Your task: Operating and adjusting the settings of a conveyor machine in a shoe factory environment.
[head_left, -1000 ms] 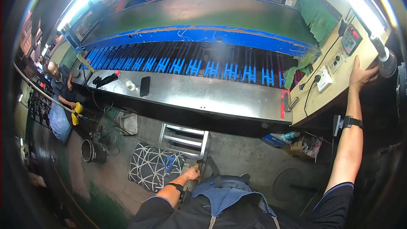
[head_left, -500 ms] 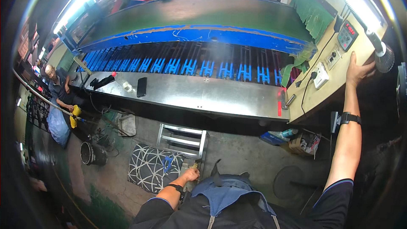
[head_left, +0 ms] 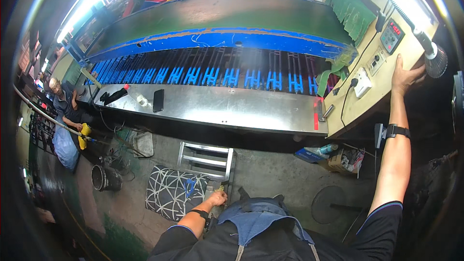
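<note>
My right hand (head_left: 407,75) grips the right edge of the cream control panel (head_left: 355,108), its thumb on the face and its fingers round the side. Just above it on the panel is a grey keypad controller (head_left: 392,36) with a red lit display. Low in the middle, my left hand (head_left: 218,197) is closed beside a dark cushion with white lines (head_left: 166,191). A small yellowish thing shows at its fingertips, too small to name. On the cushion lies a blue object (head_left: 190,187).
Across the front runs a machine with blue prongs (head_left: 210,76) behind a metal ledge (head_left: 203,111) bearing a phone (head_left: 158,100) and a red-handled tool (head_left: 316,114). Below are a metal step frame (head_left: 205,160), a bucket (head_left: 106,179) and boxes (head_left: 345,159). A seated person (head_left: 65,101) is left; two others are behind.
My view has shifted slightly, so the machine and panel sit a little further left and up. A person behind the machine has moved their head. Both my hands keep their holds.
</note>
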The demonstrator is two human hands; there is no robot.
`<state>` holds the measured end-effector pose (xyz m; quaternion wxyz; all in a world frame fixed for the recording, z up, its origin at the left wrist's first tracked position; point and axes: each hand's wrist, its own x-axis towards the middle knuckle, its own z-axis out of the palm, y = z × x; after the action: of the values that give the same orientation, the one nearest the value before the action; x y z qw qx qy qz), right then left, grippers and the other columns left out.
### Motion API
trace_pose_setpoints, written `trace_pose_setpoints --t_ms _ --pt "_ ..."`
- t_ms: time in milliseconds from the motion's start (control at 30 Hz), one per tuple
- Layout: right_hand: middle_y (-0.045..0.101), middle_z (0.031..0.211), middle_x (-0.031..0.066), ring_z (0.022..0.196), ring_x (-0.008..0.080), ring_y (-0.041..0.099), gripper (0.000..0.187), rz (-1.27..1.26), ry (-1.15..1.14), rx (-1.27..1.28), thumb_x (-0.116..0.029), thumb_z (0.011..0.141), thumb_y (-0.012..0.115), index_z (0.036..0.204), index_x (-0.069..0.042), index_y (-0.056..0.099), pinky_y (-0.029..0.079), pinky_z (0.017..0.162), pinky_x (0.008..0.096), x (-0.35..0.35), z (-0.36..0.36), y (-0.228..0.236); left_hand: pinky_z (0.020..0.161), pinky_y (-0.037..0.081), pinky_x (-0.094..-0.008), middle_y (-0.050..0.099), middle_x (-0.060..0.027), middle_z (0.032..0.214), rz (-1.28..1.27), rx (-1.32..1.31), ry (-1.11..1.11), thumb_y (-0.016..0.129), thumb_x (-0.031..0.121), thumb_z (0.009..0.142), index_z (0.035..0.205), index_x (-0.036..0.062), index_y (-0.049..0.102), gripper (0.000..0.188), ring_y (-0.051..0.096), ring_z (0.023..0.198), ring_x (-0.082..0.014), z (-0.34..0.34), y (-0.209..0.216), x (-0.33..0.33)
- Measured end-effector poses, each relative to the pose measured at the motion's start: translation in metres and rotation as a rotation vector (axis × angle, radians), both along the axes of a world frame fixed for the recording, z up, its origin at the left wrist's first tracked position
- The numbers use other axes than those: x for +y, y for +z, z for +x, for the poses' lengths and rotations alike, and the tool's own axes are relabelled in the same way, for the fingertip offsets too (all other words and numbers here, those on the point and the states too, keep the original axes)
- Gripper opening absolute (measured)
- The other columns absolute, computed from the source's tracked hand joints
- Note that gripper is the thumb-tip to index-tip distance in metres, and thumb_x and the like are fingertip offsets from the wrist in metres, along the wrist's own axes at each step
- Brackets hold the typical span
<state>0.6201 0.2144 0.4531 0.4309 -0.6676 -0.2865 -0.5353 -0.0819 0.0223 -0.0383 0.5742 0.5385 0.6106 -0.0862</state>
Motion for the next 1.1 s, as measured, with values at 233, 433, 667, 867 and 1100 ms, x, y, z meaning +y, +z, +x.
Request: trace_pose_setpoints --t_ms 233,433,667,867,1100 --pt "0.031 0.149 0.0295 0.139 0.0463 0.024 0.110 -0.006 0.015 -0.013 -0.048 0.071 0.083 0.149 0.002 0.023 0.019 0.113 0.0594 0.000 0.000 0.001 0.073 0.054 -0.0325 0.072 -0.0091 0.086 -0.001 0.001 -0.014 0.062 0.015 0.085 0.096 0.0018 0.068 0.018 0.069 0.077 -0.0195 -0.001 -0.001 0.004" --pt "0.031 0.148 0.0297 0.139 0.0455 0.024 0.111 -0.013 -0.005 -0.009 -0.049 0.071 0.083 0.149 0.002 0.023 0.019 0.113 0.0596 0.000 0.002 0.000 0.080 0.054 -0.0334 0.073 -0.0089 0.089 0.050 0.040 -0.076 0.065 0.021 0.082 0.096 0.0043 0.070 0.023 0.070 0.085 -0.0213 0.003 0.016 0.008" --pt "0.031 0.148 0.0303 0.140 0.0452 0.022 0.111 -0.014 -0.002 -0.014 -0.050 0.071 0.082 0.149 0.002 0.024 0.018 0.113 0.0609 0.000 0.004 0.000 0.082 0.053 -0.0335 0.073 -0.0093 0.093 0.035 0.079 -0.108 0.065 0.022 0.083 0.098 0.0055 0.070 0.023 0.070 0.088 -0.0215 0.004 0.023 0.010" --pt "0.033 0.147 0.0304 0.138 0.0453 0.027 0.110 -0.002 -0.019 0.009 -0.050 0.071 0.082 0.149 0.002 0.025 0.022 0.113 0.0588 0.001 0.004 -0.002 0.078 0.054 -0.0334 0.073 -0.0089 0.090 0.045 0.056 -0.104 0.065 0.021 0.084 0.100 0.0042 0.069 0.023 0.070 0.083 -0.0199 0.000 0.013 0.004" --pt "0.034 0.146 0.0308 0.139 0.0462 0.026 0.110 0.024 0.019 -0.012 -0.052 0.070 0.082 0.149 -0.001 0.025 0.022 0.111 0.0607 0.003 0.003 -0.002 0.079 0.055 -0.0369 0.073 -0.0128 0.087 0.067 0.047 -0.085 0.065 0.028 0.078 0.090 0.0056 0.071 0.026 0.071 0.086 -0.0274 0.000 0.010 -0.004"
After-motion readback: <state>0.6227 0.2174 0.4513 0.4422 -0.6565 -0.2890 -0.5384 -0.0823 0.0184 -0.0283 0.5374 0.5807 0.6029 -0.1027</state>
